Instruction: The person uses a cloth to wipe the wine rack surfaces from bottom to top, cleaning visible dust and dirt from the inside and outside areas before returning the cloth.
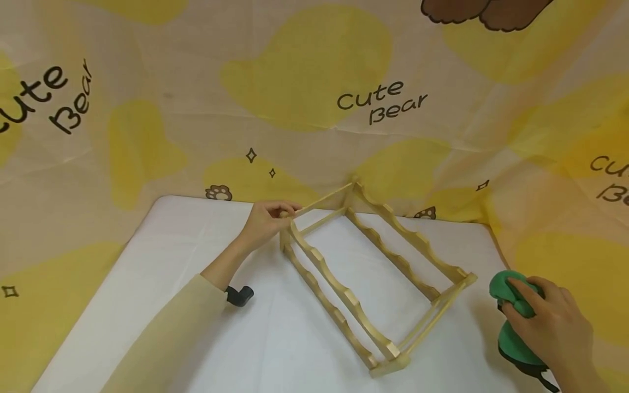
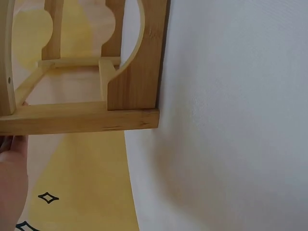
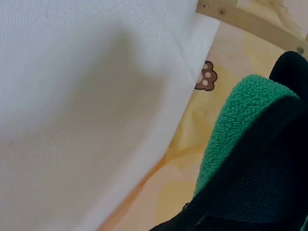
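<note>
A light wooden rack (image 1: 355, 297) with scalloped rails stands in the middle of the white table. My left hand (image 1: 265, 221) grips its left corner, thumb and fingers at the end bar. In the left wrist view the rack's end (image 2: 79, 118) is close up, with part of that hand (image 2: 13, 175) at the left edge. Off the rack's right side, my right hand (image 1: 557, 322) holds a bunched green terry cloth (image 1: 516, 344) with a dark side. The right wrist view shows the cloth (image 3: 243, 118) hanging in folds; the fingers are hidden there.
The white table (image 1: 221, 349) ends at a fabric backdrop (image 1: 295, 71) with yellow patches and "Cute Bear" lettering, which also rises on both sides. A small black curved piece (image 1: 241, 296) shows beside the left sleeve (image 1: 167, 333).
</note>
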{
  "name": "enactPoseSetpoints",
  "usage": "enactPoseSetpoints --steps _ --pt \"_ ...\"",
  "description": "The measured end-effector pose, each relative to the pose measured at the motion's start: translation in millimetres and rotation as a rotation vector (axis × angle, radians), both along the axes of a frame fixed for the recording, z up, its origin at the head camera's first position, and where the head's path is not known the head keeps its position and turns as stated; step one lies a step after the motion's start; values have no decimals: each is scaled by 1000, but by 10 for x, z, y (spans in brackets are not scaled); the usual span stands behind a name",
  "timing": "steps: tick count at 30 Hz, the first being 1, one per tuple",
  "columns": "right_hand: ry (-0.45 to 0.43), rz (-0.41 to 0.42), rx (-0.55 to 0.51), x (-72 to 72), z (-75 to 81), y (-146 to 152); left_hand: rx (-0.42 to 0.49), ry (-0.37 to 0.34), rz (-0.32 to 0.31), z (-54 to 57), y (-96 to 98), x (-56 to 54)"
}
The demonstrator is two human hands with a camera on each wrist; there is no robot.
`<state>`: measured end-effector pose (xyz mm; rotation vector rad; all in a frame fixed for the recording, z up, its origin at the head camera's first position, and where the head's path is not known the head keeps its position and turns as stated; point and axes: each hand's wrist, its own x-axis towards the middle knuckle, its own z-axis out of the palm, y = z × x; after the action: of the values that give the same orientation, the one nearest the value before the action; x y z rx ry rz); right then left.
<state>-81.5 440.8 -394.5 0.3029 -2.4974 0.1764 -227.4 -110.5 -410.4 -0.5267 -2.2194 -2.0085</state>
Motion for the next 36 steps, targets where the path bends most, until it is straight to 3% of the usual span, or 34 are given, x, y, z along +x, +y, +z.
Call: enactPoseSetpoints --steps 7,12,18,22,25,31,36 --pt "-19 -6 -1 -4 -4 -12 -86 120 150 -65 1 -65" --pt "-21 -21 3 -7 -1 -15 -140 243 195 -125 39 -140" --pt "-28 -17 1 -11 1 -9 -342 381 254 -144 106 -141" --pt "-24 -7 -8 -12 0 -26 -515 504 321 -164 143 38" --pt "7 7 -12 -28 2 -43 -571 607 335 -177 184 227" --pt "61 19 -4 -43 -2 -57 -577 761 228 -132 324 600" --pt "50 11 -4 -30 -13 -57 -559 832 141 -81 469 837"
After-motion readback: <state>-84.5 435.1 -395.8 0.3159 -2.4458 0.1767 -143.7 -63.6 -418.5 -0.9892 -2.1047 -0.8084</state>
